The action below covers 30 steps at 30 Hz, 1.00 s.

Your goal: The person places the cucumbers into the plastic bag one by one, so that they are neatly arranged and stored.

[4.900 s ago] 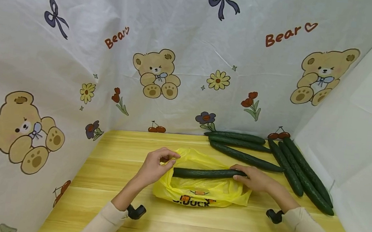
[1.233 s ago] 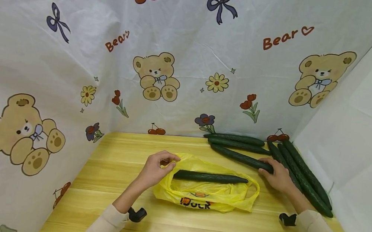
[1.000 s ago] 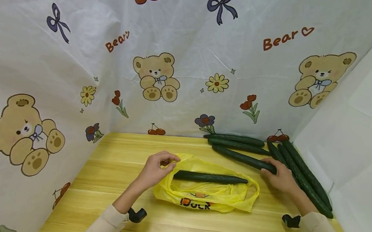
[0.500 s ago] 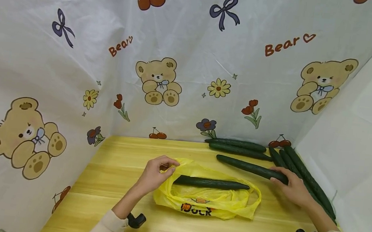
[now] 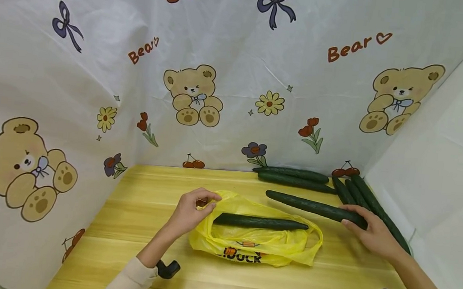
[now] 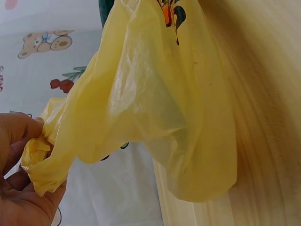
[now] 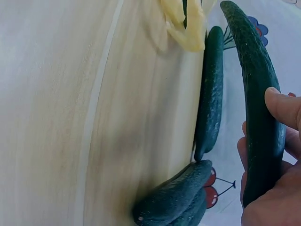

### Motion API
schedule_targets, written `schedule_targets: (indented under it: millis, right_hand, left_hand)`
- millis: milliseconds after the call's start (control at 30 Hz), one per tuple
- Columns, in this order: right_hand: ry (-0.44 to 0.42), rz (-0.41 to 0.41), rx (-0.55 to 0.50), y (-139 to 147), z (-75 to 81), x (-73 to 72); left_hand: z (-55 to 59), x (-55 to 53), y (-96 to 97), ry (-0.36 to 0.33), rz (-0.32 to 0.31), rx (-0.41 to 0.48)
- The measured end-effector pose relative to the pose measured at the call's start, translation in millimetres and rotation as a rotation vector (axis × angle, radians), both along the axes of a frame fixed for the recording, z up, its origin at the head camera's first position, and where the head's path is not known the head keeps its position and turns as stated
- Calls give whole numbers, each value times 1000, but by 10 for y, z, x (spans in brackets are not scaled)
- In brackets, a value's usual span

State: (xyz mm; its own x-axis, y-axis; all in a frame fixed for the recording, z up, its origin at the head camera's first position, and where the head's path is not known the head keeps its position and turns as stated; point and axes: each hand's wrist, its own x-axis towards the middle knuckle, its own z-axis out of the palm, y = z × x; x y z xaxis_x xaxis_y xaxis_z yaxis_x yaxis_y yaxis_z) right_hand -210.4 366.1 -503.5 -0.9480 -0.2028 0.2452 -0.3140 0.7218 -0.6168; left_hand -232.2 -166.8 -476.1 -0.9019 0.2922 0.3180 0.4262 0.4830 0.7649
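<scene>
My left hand [image 5: 190, 212] pinches the left edge of a yellow plastic bag [image 5: 246, 250], and the left wrist view shows its thin film bunched between thumb and fingers. The bag's mouth gapes upward, with one dark green cucumber [image 5: 261, 222] lying lengthwise inside. In my right hand [image 5: 373, 232] is another long cucumber [image 5: 309, 205], gripped near its right end, its left end pointing over the bag's far side. The right wrist view has this cucumber [image 7: 261, 108] raised off the table, thumb on one side and fingers curled round the other.
Two cucumbers [image 5: 295, 180] lie along the back edge of the wooden table [image 5: 139, 228]. Several more cucumbers [image 5: 379, 214] lie slanted at the right, partly behind my right hand. White printed cloth [image 5: 241, 47] walls stand at the back and on both sides.
My right hand let go of one cucumber in the bag, then took another from the back group and lifted it, drawing it rightward and nearer. My left hand keeps its hold on the bag.
</scene>
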Motion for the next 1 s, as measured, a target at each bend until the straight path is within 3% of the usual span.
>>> schedule_targets:
  millis: [767,1000]
  right_hand:
    - [11,90,-62,-24,183,230]
    - [-7,112,-93,-50,253,312]
  left_hand:
    - [-20,19,-24,-23,21,3]
    - [-19,12,-20,-12,1,15]
